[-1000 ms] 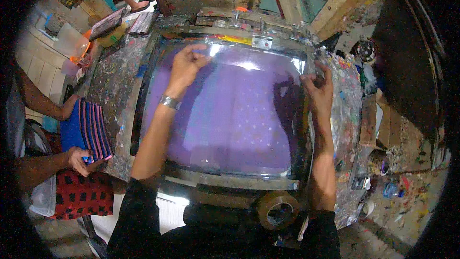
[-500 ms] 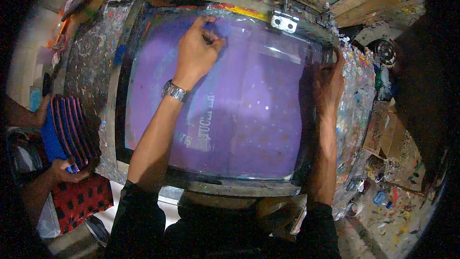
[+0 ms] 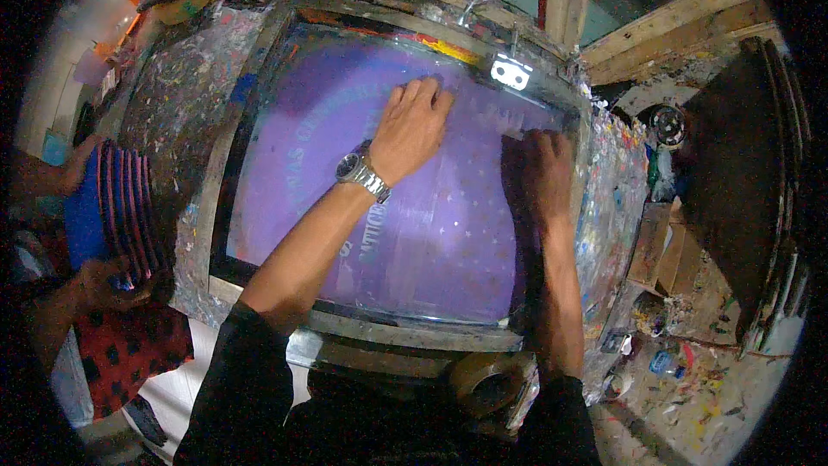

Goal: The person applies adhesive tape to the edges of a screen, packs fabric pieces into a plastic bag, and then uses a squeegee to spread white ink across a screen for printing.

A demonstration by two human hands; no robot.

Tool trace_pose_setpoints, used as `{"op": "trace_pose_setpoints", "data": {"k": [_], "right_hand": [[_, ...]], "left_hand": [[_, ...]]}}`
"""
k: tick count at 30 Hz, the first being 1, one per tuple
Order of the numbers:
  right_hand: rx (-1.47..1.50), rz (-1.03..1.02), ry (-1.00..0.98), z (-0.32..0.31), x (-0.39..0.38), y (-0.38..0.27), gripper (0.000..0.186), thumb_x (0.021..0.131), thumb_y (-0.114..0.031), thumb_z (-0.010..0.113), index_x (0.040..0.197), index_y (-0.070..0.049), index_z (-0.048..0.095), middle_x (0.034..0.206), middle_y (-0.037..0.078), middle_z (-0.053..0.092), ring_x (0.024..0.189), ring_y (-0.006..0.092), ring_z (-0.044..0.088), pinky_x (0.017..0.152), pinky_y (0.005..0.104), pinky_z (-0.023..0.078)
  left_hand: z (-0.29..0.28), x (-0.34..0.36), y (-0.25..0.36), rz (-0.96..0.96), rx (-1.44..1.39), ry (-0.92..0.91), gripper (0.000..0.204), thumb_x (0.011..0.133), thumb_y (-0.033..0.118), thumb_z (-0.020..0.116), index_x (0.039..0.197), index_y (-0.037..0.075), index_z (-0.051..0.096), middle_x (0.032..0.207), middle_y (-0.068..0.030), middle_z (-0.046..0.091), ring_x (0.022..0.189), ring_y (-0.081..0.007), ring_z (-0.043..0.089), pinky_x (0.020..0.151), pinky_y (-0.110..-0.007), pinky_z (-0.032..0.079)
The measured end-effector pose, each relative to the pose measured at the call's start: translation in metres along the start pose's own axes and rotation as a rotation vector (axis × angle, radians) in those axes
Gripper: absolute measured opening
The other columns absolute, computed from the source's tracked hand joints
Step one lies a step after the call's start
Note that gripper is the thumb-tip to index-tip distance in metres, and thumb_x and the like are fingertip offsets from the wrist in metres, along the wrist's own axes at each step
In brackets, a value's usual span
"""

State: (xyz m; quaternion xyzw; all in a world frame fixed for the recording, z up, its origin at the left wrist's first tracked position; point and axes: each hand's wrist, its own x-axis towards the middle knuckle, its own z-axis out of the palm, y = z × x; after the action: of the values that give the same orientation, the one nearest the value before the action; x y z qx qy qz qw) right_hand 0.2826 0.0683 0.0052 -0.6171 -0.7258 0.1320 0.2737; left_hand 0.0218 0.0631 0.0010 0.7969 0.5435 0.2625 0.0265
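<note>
A screen-printing frame (image 3: 231, 142) with purple mesh (image 3: 448, 267) lies before me. Pale lettering and small stars show on the mesh. My left hand (image 3: 412, 125), a metal watch (image 3: 362, 174) on its wrist, rests over the upper middle of the mesh. Its fingers are curled down, and what they hold, if anything, is hidden. Toward the mesh's right side is my right hand (image 3: 547, 174), with its fingers bent and closed in dark shadow. Whatever may be inside them cannot be made out.
A metal hinge clamp (image 3: 511, 72) sits at the frame's far edge. Paint-crusted table (image 3: 164, 121) surrounds the frame. At left, another person's hands (image 3: 108, 280) hold a stack of blue, red-edged pieces (image 3: 116, 207). A brown tape roll (image 3: 487, 382) lies near my body.
My left hand has moved right and nearer across the mesh. My right hand has left the frame's right edge and come inward over the mesh. The view has shifted slightly.
</note>
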Motion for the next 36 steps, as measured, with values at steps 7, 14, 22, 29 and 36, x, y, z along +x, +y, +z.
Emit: {"op": "trace_pose_setpoints", "data": {"k": [7,14,22,29,36], "right_hand": [[-0.331,-0.078,0.095,0.004,0.001,-0.001,0.029,0.089,-0.019,0.058,0.103,0.007,0.053,0.105,0.030,0.051,0.100,0.0478,0.048,0.087,0.0527,0.041],[-0.262,-0.385,-0.094,0.002,-0.005,-0.035,0.067,0.092,-0.043,0.055,0.135,0.007,0.042,0.142,0.029,0.038,0.134,0.0451,0.033,0.112,0.0481,0.026],[-0.297,-0.128,-0.276,0.009,-0.008,-0.027,0.086,0.094,-0.060,0.039,0.148,0.005,0.021,0.155,0.023,0.022,0.144,0.0372,0.019,0.118,0.0452,0.016],[-0.425,0.148,-0.154,0.018,-0.007,-0.023,0.094,0.093,-0.066,0.033,0.146,0.010,0.021,0.154,0.027,0.021,0.144,0.0381,0.019,0.118,0.0460,0.016],[-0.310,-0.269,-0.316,0.011,0.039,-0.090,0.057,0.091,-0.037,0.058,0.132,0.002,0.048,0.138,0.023,0.048,0.129,0.0398,0.043,0.105,0.0493,0.035]], "left_hand": [[-0.004,-0.005,0.002,-0.098,0.063,0.088,0.045,0.082,0.021,0.061,0.120,0.000,0.052,0.126,-0.0196,0.049,0.112,-0.0343,0.048,0.093,-0.046,0.039],[0.011,-0.012,0.010,0.148,0.033,-0.119,0.059,0.092,0.032,0.051,0.143,0.005,0.038,0.153,-0.0131,0.031,0.142,-0.0288,0.027,0.115,-0.051,0.018],[0.014,-0.013,0.012,0.102,0.102,-0.166,0.066,0.096,0.047,0.041,0.150,0.010,0.029,0.157,-0.0086,0.026,0.145,-0.0259,0.023,0.118,-0.050,0.014],[0.012,-0.020,0.012,0.054,0.101,-0.232,0.070,0.095,0.050,0.041,0.150,0.009,0.028,0.157,-0.0093,0.024,0.145,-0.0265,0.021,0.117,-0.050,0.014],[0.005,-0.015,0.014,0.058,0.109,-0.303,0.073,0.093,0.049,0.045,0.150,0.008,0.025,0.158,-0.0101,0.023,0.146,-0.0275,0.020,0.117,-0.051,0.013]]}}
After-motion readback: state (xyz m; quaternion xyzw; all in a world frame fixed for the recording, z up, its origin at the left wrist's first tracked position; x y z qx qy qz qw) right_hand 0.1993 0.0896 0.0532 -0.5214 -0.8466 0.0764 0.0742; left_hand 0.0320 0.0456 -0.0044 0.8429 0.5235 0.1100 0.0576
